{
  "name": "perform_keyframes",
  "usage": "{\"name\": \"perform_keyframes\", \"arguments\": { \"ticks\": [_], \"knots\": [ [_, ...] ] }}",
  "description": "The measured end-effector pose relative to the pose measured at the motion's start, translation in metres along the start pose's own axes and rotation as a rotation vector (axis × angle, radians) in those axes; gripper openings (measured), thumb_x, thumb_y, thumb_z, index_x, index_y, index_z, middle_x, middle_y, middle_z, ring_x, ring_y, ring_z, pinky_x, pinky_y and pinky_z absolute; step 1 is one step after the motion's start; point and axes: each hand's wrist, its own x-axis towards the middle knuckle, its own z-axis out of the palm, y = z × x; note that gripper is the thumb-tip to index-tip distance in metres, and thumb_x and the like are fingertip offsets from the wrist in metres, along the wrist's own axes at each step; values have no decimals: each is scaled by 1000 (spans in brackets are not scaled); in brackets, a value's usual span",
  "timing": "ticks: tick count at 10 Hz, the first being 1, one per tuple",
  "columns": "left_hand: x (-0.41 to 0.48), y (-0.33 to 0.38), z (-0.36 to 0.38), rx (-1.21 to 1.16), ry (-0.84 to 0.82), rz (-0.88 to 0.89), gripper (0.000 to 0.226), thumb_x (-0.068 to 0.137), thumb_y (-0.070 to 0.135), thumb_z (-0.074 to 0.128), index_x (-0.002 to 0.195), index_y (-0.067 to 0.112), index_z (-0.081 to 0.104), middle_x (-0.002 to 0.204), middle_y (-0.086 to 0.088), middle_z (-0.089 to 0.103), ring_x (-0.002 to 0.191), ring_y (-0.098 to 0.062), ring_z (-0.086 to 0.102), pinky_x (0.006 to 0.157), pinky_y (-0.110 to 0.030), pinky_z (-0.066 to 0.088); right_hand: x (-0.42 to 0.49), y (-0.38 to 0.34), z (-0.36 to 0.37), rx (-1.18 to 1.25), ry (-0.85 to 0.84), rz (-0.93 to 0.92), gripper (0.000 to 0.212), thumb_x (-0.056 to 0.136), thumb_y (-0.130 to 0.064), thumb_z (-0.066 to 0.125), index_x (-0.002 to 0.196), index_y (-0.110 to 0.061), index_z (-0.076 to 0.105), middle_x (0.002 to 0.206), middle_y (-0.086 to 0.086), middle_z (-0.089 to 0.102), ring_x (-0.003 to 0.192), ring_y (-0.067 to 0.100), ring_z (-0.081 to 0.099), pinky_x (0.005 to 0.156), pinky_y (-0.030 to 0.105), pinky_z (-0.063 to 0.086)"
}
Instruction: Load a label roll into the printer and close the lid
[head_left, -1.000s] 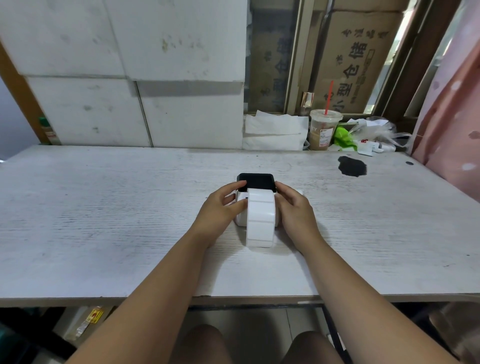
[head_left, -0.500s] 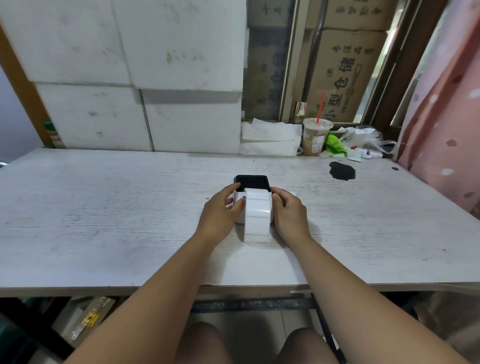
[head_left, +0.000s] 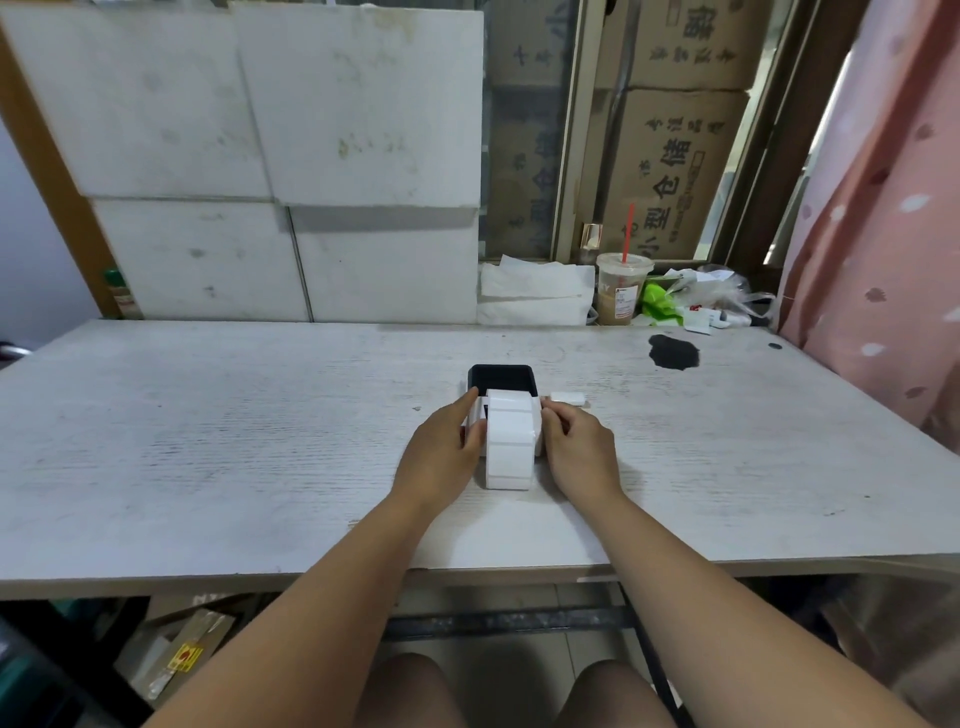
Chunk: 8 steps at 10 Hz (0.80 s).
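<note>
A small white label printer (head_left: 474, 420) sits mid-table with its black-lined lid (head_left: 501, 378) standing open at the back. A white label roll (head_left: 510, 426) rests in the open bay, and a strip of labels (head_left: 509, 470) trails toward me over the front onto the table. My left hand (head_left: 441, 452) holds the printer's left side, thumb near the roll. My right hand (head_left: 574, 447) grips the right side, fingertips at the roll's edge. The printer's body is mostly hidden by hands and labels.
The white wooden table (head_left: 208, 441) carries a small white piece (head_left: 567, 398) just right of the printer and a black stain (head_left: 674, 352) far right. At the back stand folded white paper (head_left: 535, 293), a drink cup with a red straw (head_left: 621, 288) and plastic bags (head_left: 701, 304). A pink curtain (head_left: 883, 234) hangs right.
My hands have stayed on the printer's two sides with only small finger shifts. My head has tilted, so the table appears lower in view.
</note>
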Motion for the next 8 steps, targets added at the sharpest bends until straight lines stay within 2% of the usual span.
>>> {"name": "perform_keyframes", "arguments": {
  "ticks": [1, 2, 3, 4, 5, 6, 7, 8],
  "knots": [
    [2, -3, 7, 94, -7, 61, 44, 97, 35, 35, 141, 29, 37, 116, -2, 63, 104, -22, 59, 77, -28, 44, -3, 1, -1, -34, -9, -12, 34, 99, -27, 43, 126, -19, 63, 116, 1, 71, 98, 16, 62, 76, 19, 39],
    [0, -2, 9, 154, -47, 87, 50, 92, 36, 37, 141, 28, 31, 114, -5, 62, 100, -24, 58, 75, -33, 48, -8, 1, -1, -94, -27, -25, 36, 99, -28, 41, 131, -22, 59, 111, 2, 72, 81, 12, 57, 68, 20, 39],
    [-2, -5, 10, 196, -61, 104, 59, 88, 32, 40, 145, 29, 24, 113, -6, 60, 96, -25, 58, 74, -37, 51, -15, 1, -4, -94, -66, -47, 37, 99, -30, 42, 133, -27, 56, 102, 2, 74, 76, 13, 60, 61, 20, 41],
    [-9, 0, 7, 217, -75, 95, 64, 87, 24, 41, 147, 27, 19, 106, -11, 60, 89, -27, 57, 65, -31, 41, -23, -1, -10, -113, -123, -71, 37, 97, -30, 47, 133, -30, 54, 98, 0, 72, 82, 15, 60, 70, 28, 46],
    [-14, -1, 8, 226, -83, 99, 67, 86, 21, 43, 148, 25, 17, 109, -12, 59, 88, -24, 54, 67, -31, 41, -29, -2, -12, -150, -157, -106, 39, 95, -27, 50, 134, -29, 52, 98, 1, 70, 84, 16, 59, 71, 29, 46],
    [-18, 2, 5, 266, -111, 75, 70, 91, 24, 46, 152, 24, 11, 138, -11, 46, 120, -28, 48, 92, -37, 45, -31, -3, -12, -208, -182, -134, 47, 93, -22, 50, 139, -27, 46, 108, 2, 69, 95, 20, 62, 77, 31, 50],
    [-22, 6, 0, 383, -81, 47, 65, 95, 23, 43, 152, 26, 10, 157, -5, 23, 140, -28, 30, 105, -43, 39, -26, -2, -14, -364, -189, -150, 49, 94, -21, 45, 143, -25, 40, 120, 5, 64, 111, 24, 56, 88, 36, 49],
    [-19, 19, -12, 532, 12, 35, 64, 98, 11, 33, 153, 18, 2, 162, -5, 3, 148, -26, 9, 115, -38, 24, -14, -8, -22, -446, -145, -110, 49, 97, -20, 38, 146, -19, 36, 142, 8, 50, 131, 28, 41, 103, 36, 38]
  ]
}}
